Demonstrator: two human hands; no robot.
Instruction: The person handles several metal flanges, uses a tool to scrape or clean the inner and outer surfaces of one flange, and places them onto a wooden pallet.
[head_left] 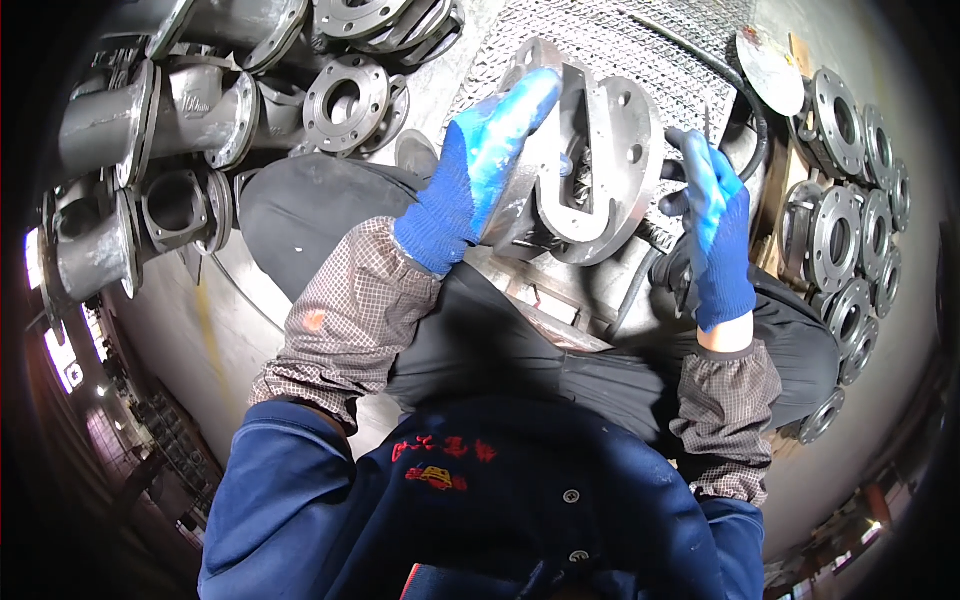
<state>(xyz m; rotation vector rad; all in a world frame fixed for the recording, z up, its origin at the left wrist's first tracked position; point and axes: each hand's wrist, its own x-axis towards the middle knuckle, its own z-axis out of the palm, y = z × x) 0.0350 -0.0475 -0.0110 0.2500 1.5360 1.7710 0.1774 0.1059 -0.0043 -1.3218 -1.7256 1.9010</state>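
Raised left hand (480,165) in a blue glove clamps its fingers over a grey metal casting (585,160), while the gloved right hand (715,220) just beside it grips a dark tool (700,135).

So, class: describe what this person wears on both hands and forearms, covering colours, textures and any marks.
Both the left hand and right hand wear bright blue knitted gloves with a shinier, paler blue coating on the palm side. Each forearm is covered by a brownish-grey oversleeve with a fine grid pattern and gathered ends; the left one shows a small orange spot. Above them come dark blue jacket sleeves.
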